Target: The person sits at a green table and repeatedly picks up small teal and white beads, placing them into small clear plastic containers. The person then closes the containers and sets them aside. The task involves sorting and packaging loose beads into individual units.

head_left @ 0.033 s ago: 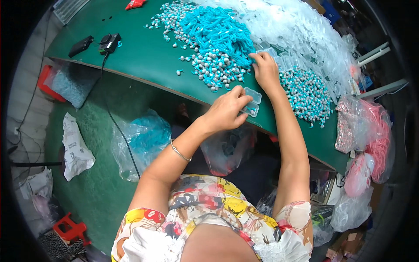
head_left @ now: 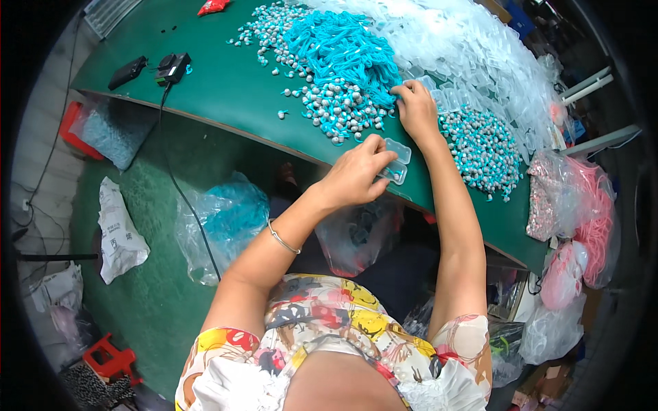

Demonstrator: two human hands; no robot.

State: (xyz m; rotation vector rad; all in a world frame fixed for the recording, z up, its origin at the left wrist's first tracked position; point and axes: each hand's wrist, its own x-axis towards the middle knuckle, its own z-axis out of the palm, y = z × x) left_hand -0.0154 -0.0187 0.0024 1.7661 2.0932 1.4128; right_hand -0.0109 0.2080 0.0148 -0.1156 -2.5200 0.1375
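Note:
My left hand (head_left: 358,170) is closed on a small clear plastic case (head_left: 395,171) near the table's front edge. The case's lid stands open, and small bits with some blue lie inside, too small to make out. At the right edge of a heap of bright blue cords (head_left: 343,51), my right hand (head_left: 416,108) has its fingertips pinched on a blue cord. Just left of that hand lies a pile of small silvery bead-like pieces with blue ends (head_left: 343,106). A second pile of such pieces (head_left: 480,151) lies to the right of my right forearm.
A large mound of clear plastic cases (head_left: 473,51) covers the far right of the green table (head_left: 226,89). A black device (head_left: 171,68) with a cable and a dark case (head_left: 127,72) sit at the left. Bags with pink cords (head_left: 593,212) hang beside the right edge.

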